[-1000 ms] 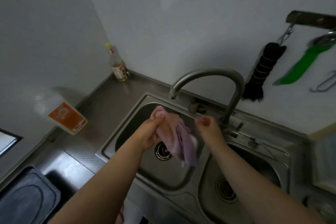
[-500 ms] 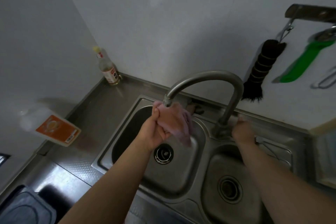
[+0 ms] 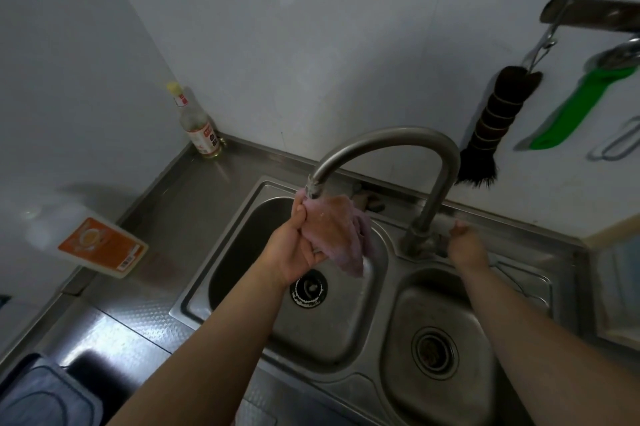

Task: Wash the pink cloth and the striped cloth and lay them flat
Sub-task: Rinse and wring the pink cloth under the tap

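My left hand (image 3: 294, 249) grips the pink cloth (image 3: 332, 231) and holds it bunched right under the spout of the curved steel faucet (image 3: 391, 141), above the left basin of the double sink (image 3: 249, 211). Water runs onto the cloth and trickles off its lower corner. My right hand (image 3: 465, 245) rests on the faucet handle (image 3: 445, 219) at the tap's base, fingers curled around it. No striped cloth is in view.
A glass bottle (image 3: 199, 128) stands in the counter's back corner. A white jug with an orange label (image 3: 86, 238) sits at the left. A dark brush (image 3: 495, 128) and a green-handled tool (image 3: 575, 110) hang on the wall. The right basin drain (image 3: 433, 353) lies near my right forearm.
My left hand has lifted the pink cloth up under the spout. My right hand let go of the cloth, moved right to the faucet handle, and water now flows.
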`<state>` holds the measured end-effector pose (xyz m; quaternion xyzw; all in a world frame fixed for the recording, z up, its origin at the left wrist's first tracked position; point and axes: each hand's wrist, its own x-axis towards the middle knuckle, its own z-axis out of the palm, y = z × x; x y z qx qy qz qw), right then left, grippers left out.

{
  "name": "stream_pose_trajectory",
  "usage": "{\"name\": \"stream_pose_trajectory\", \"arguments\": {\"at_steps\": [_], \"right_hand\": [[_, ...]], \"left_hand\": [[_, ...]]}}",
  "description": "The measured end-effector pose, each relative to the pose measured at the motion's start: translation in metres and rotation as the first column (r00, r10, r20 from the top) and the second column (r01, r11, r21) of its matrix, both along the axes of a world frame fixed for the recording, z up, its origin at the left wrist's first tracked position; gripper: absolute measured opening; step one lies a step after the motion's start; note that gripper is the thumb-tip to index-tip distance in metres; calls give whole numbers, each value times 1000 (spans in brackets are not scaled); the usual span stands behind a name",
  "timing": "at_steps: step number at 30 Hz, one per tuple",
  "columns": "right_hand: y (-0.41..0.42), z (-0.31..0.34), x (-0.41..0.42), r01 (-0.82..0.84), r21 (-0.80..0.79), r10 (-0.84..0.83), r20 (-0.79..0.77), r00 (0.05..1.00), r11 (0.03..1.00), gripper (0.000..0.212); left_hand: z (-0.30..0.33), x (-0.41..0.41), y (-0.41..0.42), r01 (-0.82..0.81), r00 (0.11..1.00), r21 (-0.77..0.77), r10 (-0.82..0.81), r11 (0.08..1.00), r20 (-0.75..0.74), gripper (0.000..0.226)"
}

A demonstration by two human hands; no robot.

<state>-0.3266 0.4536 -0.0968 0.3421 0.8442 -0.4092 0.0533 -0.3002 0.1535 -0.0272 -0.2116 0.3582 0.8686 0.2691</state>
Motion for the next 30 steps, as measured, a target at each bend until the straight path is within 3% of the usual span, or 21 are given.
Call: {"name": "stream_pose_trajectory", "arguments": {"at_steps": [3,5,7,8,10,12,15,17,19,21,22,25,28,30], "right_hand": [[-8,9,6,89,-104,-91,-8,996,991,59],[-24,14,12,209,-34,-208,49,977,977,62],[-61,27,22,217,-78,-221,-49,974,973,49],[-86,35,27,123,-211,-154,-140,978,970,43],[-131,56,35,-240,-321,178,-213,961,916,51],[-154,71,33,-458,-321,413,-202,888,829,48],[-158,77,18,-555,-153,519,-219,826,818,22],[-158,77,13,-563,-110,527,-242,814,819,20],[-158,80,10,-563,-200,509,-264,819,802,21],[-161,91,9,-544,-348,463,-292,837,763,22],[-166,97,11,-560,-350,478,-296,827,751,23],[-196,99,23,-632,-288,554,-311,772,720,30],[-212,83,4,-596,-130,544,-290,787,793,46],[-212,70,-14,-573,-87,538,-258,803,815,44]], "left_hand": [[0,0,1,-15,1000,5,15,1000,17,63],[2,0,2,-20,1000,-13,20,1000,-4,53],[4,0,2,-39,999,-27,38,999,-30,39],[5,0,1,-56,998,-46,54,997,-35,35],[5,3,0,-63,997,-134,57,989,-53,33],[4,6,-1,-74,995,-235,56,969,-82,33],[4,5,-11,-117,988,-363,70,924,-140,31],[7,4,-22,-82,981,-498,-19,863,-195,25],[8,5,-30,-29,966,-661,-149,750,-212,14],[7,3,-34,-28,935,-797,-267,603,-235,30],[7,0,-32,-66,930,-827,-266,558,-253,39],[8,-10,-17,-177,965,-845,-78,505,-250,41],[7,-15,12,-135,991,-806,62,576,-122,38],[8,-18,23,-153,988,-786,121,599,-100,39]]}}
